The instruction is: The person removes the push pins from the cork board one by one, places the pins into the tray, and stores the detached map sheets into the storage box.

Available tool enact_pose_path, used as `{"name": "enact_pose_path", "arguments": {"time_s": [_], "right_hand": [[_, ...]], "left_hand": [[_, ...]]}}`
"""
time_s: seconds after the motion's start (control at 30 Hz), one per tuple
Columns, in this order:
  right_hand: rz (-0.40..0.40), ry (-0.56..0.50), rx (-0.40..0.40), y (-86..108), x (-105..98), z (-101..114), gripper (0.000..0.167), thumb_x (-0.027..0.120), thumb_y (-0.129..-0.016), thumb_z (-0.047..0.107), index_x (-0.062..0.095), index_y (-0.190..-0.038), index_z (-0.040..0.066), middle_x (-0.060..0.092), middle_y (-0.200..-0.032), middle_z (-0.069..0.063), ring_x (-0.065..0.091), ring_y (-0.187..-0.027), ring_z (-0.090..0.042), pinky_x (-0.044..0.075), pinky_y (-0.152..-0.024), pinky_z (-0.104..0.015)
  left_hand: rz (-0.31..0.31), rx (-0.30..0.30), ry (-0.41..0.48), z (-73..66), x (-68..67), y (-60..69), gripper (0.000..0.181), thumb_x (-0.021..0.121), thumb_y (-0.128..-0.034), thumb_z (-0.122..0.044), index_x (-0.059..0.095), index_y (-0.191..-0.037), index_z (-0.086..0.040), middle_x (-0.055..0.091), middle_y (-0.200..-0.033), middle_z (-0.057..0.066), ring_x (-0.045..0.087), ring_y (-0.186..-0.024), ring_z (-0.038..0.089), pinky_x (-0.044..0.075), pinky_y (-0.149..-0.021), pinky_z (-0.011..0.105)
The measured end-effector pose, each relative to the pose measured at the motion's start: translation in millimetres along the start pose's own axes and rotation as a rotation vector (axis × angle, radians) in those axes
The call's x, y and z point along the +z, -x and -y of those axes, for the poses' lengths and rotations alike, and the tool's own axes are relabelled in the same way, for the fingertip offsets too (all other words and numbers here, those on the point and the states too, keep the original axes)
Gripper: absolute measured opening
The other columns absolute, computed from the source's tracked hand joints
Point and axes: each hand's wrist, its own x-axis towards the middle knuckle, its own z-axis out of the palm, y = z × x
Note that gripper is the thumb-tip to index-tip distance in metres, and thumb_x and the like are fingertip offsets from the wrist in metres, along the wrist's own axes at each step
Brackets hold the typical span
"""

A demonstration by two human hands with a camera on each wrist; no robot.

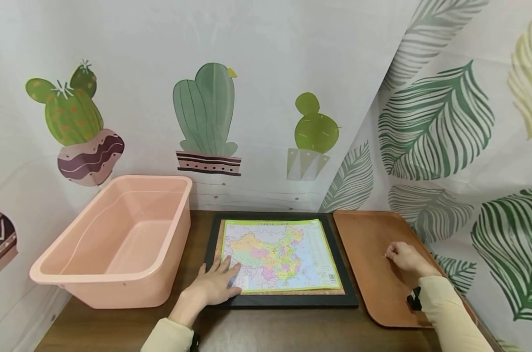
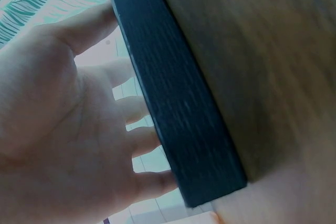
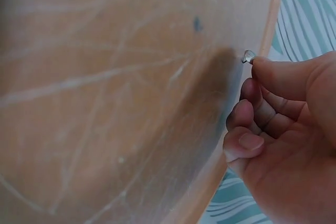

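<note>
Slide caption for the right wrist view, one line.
Right hand pinches a small clear object over a brown tray with pale streaks, leaf-print fabric behind.

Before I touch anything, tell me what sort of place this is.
Probably a makeshift tabletop workspace: a brown table, a cactus-print backdrop directly behind it, and a black-framed board laid flat on top.
</note>
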Motion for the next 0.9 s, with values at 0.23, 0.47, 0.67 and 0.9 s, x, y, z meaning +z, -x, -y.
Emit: {"name": "enact_pose_path", "arguments": {"time_s": [0.23,0.47,0.67,0.9], "right_hand": [[-0.034,0.017,0.015,0.1,-2.2,3.1,0.011,0.059,-0.094,0.005,0.059,-0.083,0.004,0.061,-0.081,-0.005,0.047,-0.067,-0.017,0.039,-0.062,-0.033],[-0.055,0.051,-0.005,-0.1,-3.9,3.2,0.021,0.068,-0.092,0.019,0.059,-0.092,0.0,0.061,-0.083,-0.006,0.054,-0.072,-0.02,0.044,-0.064,-0.038],[-0.069,0.043,-0.01,2.9,-8.8,6.5,0.036,0.067,-0.093,0.026,0.056,-0.104,-0.006,0.059,-0.094,-0.017,0.058,-0.079,-0.028,0.048,-0.068,-0.044],[-0.088,0.03,0.017,6.2,-17.0,21.4,0.071,0.053,-0.1,0.041,0.035,-0.136,-0.018,0.035,-0.129,-0.045,0.039,-0.114,-0.061,0.038,-0.086,-0.067]], "left_hand": [[-0.002,0.0,-0.004,-1.4,-2.8,0.0,0.065,0.058,-0.0955,-0.047,0.043,-0.149,-0.013,0.027,-0.157,0.019,0.018,-0.144,0.044,0.016,-0.105,0.072],[-0.001,-0.006,-0.009,-1.0,-2.7,0.3,0.066,0.058,-0.0952,-0.048,0.043,-0.149,-0.013,0.027,-0.157,0.019,0.018,-0.144,0.043,0.016,-0.105,0.072],[0.001,-0.007,-0.008,-2.0,-3.2,1.4,0.066,0.059,-0.0951,-0.048,0.043,-0.149,-0.013,0.027,-0.157,0.019,0.018,-0.144,0.043,0.016,-0.105,0.071],[0.001,-0.007,-0.007,-1.0,-1.7,1.7,0.065,0.059,-0.0953,-0.047,0.043,-0.149,-0.013,0.027,-0.157,0.019,0.018,-0.144,0.043,0.016,-0.105,0.071]]}}
